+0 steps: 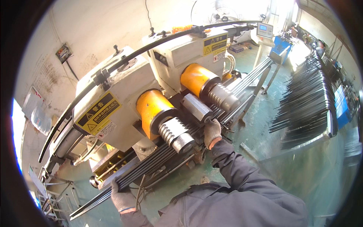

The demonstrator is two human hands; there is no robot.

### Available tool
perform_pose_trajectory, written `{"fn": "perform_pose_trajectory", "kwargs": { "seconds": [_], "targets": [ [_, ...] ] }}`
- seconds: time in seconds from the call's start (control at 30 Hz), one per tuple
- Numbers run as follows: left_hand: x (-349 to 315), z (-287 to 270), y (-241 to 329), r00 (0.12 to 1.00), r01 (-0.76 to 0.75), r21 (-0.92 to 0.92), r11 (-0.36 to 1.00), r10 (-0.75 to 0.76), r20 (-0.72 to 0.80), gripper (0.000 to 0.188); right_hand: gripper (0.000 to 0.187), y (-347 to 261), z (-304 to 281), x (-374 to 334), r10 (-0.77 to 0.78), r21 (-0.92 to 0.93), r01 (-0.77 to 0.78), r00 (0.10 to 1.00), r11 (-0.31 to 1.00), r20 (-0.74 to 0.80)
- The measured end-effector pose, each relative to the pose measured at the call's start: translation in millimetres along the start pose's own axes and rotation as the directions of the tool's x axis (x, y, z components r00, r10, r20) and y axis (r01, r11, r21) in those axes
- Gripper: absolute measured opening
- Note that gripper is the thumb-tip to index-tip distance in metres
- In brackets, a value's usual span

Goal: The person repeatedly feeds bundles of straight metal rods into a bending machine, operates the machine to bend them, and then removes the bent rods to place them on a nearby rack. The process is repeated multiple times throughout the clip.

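My left hand (123,198), in a pale knitted glove, is wrapped round a bundle of long dark metal rods (147,165) near their lower-left end. The rods slant up to the right, passing under the machine's two grooved metal rollers (176,132). My right hand (212,133), gloved too, is at the near end of a grey angular metal block (197,108) between the rollers. Its fingers are curled, and what they grip is hidden. Orange cylindrical housings (155,109) carry the rollers.
A pale machine body (113,87) with warning labels stands ahead. At the far right, a rack (331,109) holds many dark rods. A control box with a screen (264,30) stands at the back. A black hose (151,46) arches over the machine. Metal frames (56,193) stand at lower left.
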State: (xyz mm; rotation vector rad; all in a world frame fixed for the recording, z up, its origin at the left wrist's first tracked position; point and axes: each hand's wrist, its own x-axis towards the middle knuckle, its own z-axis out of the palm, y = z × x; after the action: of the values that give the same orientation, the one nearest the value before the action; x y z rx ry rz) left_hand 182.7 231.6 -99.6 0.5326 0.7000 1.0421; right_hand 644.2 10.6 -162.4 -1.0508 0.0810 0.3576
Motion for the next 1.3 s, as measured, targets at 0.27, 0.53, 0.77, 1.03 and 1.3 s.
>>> {"fn": "perform_pose_trajectory", "kwargs": {
  "seconds": [0.27,0.53,0.77,1.03,1.3],
  "targets": [
    [8,-3,-11,0.994,-0.088,-0.008,0.996,0.089,0.056,0.036,0.016,-21,0,-9,0.119,0.081,-0.116,0.993,0.990,-0.028],
    [25,-84,52,0.978,-0.158,0.164,0.974,0.178,-0.113,0.039,0.013,-22,3,-31,-0.028,-0.059,0.030,0.999,0.998,0.039],
    [18,-41,12,0.965,-0.134,0.084,0.987,0.150,-0.214,0.033,0.025,-26,-4,-13,0.117,-0.254,-0.150,0.983,0.955,-0.143],
    [-8,19,-34,0.993,-0.064,-0.068,0.996,0.057,-0.103,0.036,0.024,35,-70,24,-0.204,-0.767,0.198,0.975,0.610,0.089],
    [-16,17,-10,0.993,-0.023,-0.297,0.955,-0.013,-0.118,0.028,0.053,8,-124,-2,-0.456,-0.799,0.553,0.789,0.237,0.412]
  ]
}}
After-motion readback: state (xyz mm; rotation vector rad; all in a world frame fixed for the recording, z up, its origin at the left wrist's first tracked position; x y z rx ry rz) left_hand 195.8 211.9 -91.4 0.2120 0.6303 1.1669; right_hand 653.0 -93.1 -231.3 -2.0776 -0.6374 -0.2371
